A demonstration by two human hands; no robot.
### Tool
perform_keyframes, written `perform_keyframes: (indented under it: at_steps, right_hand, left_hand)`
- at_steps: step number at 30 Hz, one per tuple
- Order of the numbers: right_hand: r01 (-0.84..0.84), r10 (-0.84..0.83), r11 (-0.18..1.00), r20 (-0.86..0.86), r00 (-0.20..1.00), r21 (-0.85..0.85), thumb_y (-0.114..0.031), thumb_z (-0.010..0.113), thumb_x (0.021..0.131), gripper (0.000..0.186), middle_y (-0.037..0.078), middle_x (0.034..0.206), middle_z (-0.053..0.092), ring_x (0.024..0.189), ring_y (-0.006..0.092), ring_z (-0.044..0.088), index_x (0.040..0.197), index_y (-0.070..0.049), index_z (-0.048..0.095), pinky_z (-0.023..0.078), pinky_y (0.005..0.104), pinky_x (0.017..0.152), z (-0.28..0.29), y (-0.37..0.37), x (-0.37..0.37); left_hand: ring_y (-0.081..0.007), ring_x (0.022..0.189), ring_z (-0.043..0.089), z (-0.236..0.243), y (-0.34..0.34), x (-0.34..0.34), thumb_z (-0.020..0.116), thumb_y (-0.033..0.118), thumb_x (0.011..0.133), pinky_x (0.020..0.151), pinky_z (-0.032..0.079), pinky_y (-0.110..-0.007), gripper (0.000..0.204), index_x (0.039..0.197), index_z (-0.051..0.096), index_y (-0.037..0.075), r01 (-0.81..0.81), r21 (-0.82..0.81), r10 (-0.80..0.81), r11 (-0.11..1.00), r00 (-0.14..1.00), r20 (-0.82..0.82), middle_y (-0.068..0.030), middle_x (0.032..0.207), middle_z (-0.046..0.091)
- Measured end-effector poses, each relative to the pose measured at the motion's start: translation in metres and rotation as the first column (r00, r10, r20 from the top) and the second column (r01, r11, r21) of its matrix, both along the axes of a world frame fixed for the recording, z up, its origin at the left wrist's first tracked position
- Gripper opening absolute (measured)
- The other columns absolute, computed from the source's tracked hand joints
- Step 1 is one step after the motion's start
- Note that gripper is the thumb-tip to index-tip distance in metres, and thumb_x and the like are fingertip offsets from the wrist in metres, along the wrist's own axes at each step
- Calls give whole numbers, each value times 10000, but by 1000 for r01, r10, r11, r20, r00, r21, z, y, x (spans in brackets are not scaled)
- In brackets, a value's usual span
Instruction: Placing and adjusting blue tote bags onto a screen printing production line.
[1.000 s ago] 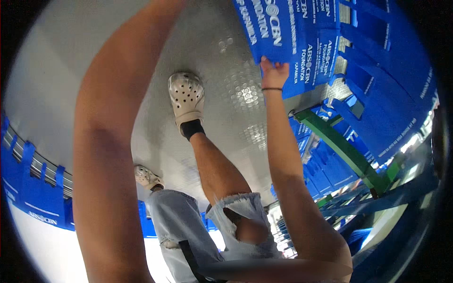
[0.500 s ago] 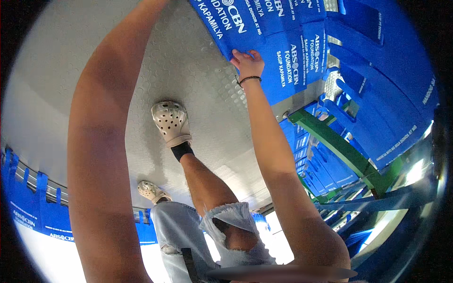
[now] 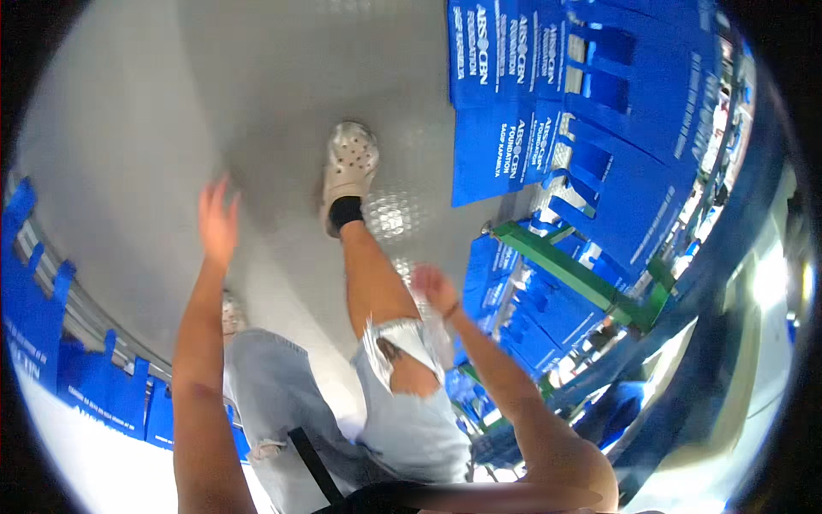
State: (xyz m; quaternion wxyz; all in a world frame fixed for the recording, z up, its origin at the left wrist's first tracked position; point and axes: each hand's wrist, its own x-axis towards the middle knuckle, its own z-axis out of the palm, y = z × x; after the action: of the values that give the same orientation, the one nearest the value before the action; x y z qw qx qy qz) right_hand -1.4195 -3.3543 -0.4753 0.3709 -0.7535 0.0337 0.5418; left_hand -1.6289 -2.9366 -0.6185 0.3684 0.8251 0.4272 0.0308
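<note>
Left hand (image 3: 218, 224) out over the grey floor (image 3: 274, 77), fingers parted and slack, on the left side of my forward leg. Right hand (image 3: 435, 289) nearer me, just right of that shin, fingers bent, badly blurred; cannot tell whether it is closed or loose. A dark band (image 3: 451, 310) circles that wrist. Hands well apart from each other.

Blue bags (image 3: 488, 154) with white print lie in overlapping rows at far right, their handles along the right side; both hands are off these far rows. Nearer, a green bar (image 3: 569, 274) slants across the right side, more bags beyond and below it. On the left, other bags (image 3: 101, 394) hang along a metal rail (image 3: 81, 324).

My forward foot: pale holed clog (image 3: 351, 158), black sock (image 3: 346, 211). Torn pale jeans (image 3: 411, 437) nearest me, black strap (image 3: 312, 467) over them.
</note>
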Motion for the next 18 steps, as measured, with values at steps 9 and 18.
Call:
perform_keyframes:
  at_steps: [9, 18]
  right_hand:
    - [-404, 356, 823, -192, 915, -400, -293, 515, 869, 271, 123, 963, 669, 959, 202, 633, 1070, -170, 648, 502, 338, 811, 355, -142, -404]
    - [651, -668, 740, -70, 741, -167, -269, 602, 857, 251, 58, 852, 670, 696, 143, 639, 1037, -98, 641, 532, 299, 601, 450, -212, -553]
  left_hand:
    - [-284, 962, 591, 318, 89, -441, 501, 279, 852, 811, 433, -529, 294, 1033, 644, 97, 905, -258, -709, 339, 66, -702, -149, 1095, 619]
    - [-357, 798, 578, 461, 65, -205, 622, 240, 843, 733, 460, -432, 256, 894, 623, -10, 611, 304, -574, 731, 791, -211, -181, 824, 605]
